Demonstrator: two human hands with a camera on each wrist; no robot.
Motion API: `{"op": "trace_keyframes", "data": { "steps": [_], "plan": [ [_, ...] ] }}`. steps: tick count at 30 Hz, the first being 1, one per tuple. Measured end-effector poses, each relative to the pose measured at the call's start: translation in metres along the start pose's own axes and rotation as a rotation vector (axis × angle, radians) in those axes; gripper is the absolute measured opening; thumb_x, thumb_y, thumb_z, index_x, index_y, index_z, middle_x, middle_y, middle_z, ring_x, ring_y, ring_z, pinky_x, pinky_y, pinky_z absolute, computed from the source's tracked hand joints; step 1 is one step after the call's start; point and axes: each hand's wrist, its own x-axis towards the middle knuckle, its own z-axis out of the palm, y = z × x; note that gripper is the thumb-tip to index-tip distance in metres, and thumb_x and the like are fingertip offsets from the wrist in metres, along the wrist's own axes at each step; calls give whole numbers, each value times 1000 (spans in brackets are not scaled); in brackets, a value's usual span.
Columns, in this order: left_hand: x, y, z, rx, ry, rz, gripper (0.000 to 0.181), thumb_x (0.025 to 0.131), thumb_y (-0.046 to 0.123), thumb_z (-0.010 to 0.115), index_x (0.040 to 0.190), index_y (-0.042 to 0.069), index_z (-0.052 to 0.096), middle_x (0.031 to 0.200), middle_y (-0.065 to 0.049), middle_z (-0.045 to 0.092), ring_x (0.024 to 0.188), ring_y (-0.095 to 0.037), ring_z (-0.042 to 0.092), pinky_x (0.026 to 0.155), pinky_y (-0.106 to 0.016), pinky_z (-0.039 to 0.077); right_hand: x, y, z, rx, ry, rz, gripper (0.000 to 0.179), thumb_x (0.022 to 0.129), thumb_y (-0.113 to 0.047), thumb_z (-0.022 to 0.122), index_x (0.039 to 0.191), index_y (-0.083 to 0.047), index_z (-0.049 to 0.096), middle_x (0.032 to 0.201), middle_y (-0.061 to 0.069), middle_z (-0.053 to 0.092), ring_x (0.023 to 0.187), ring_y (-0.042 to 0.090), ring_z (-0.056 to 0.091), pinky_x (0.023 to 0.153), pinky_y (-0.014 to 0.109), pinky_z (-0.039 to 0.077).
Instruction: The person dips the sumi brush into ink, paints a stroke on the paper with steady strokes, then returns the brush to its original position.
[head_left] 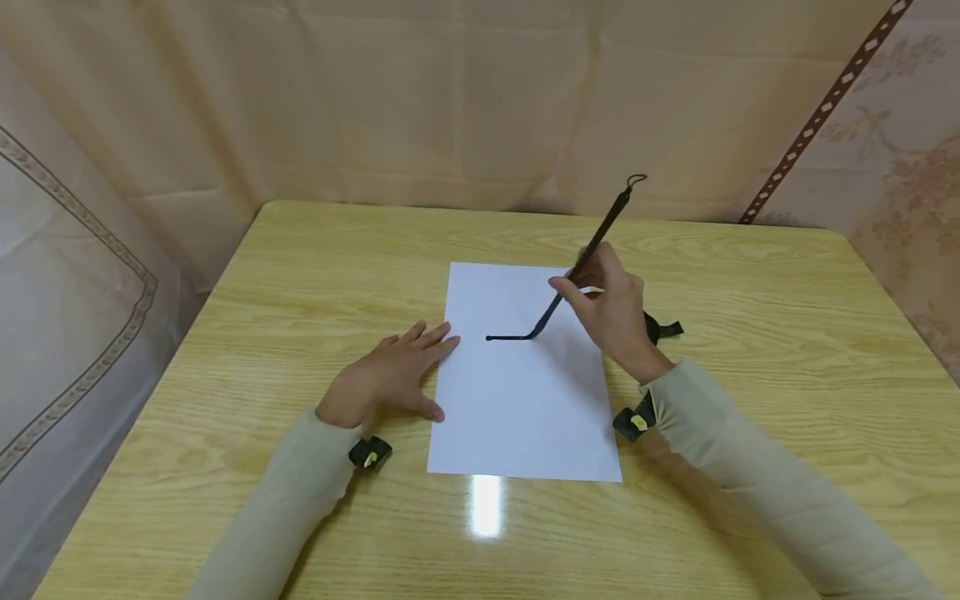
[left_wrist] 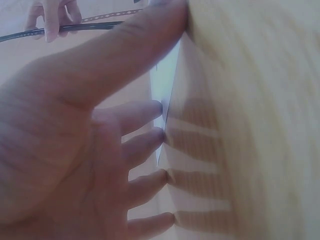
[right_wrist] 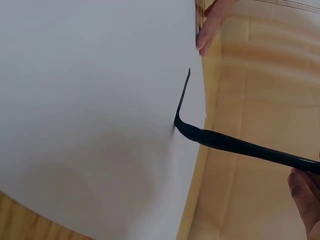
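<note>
A white sheet of paper [head_left: 517, 417] lies on the wooden table. On its upper half runs a thin black horizontal stroke [head_left: 506, 337], also visible in the right wrist view. My right hand [head_left: 611, 312] grips a dark ink brush [head_left: 603, 229] by the handle, which leans up to the right and ends in a loop. The bent brush tip [right_wrist: 181, 125] touches the paper at the stroke's right end. Spread across the sheet's left edge, my left hand [head_left: 393, 371] rests with fingers extended; its fingertips [left_wrist: 159, 134] press at the paper's border.
Partly hidden behind the right hand is a small black object [head_left: 663, 329] with a tab. Beige curtains [head_left: 450, 100] hang along the table's far edge, and pale cloth [head_left: 67, 275] hangs at the left. Glare shows on the tabletop [head_left: 225, 350] below the sheet.
</note>
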Motion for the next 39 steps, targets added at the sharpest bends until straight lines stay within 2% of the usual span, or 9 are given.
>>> {"op": "trace_keyframes", "data": {
  "steps": [5,11,14,29,33,39],
  "plan": [
    [0,0,0,1,3,1,103,77,40,78,154,15,14,162,-4,3,148,-33,-2,115,-59,10,-1,0,-3,-7,4,-5,29,81,-9,75,93,3,51,82,14,69,73,17,67,60,6,48],
    [-1,0,-1,1,5,10,102,77,39,78,154,14,16,162,-7,5,148,-36,-1,114,-61,10,-2,1,-7,-3,1,-13,28,82,-8,74,93,3,51,81,14,69,73,-3,61,60,6,48],
    [-1,0,-1,5,7,12,101,77,39,77,154,13,16,162,-8,5,148,-36,0,114,-61,11,-2,1,-8,1,0,-17,28,82,-8,74,93,4,51,81,15,69,74,-8,58,61,6,48],
    [-1,-1,0,5,4,6,103,77,39,78,154,14,15,162,-6,4,148,-35,-2,115,-61,10,-3,2,-13,8,0,-6,27,82,-6,73,94,5,51,82,16,68,74,-15,54,62,6,48],
    [-1,-1,0,1,0,3,103,77,38,78,154,14,15,162,-6,4,148,-35,-2,115,-61,9,-3,5,-13,-4,9,-9,28,81,-6,74,93,5,51,81,17,69,74,-11,57,62,5,48],
    [0,-1,0,1,1,9,102,77,39,78,154,14,16,162,-7,4,148,-35,-2,114,-62,10,-4,7,-15,-19,10,-1,29,82,-6,73,94,6,50,81,17,69,73,21,67,64,5,48]
  ]
}}
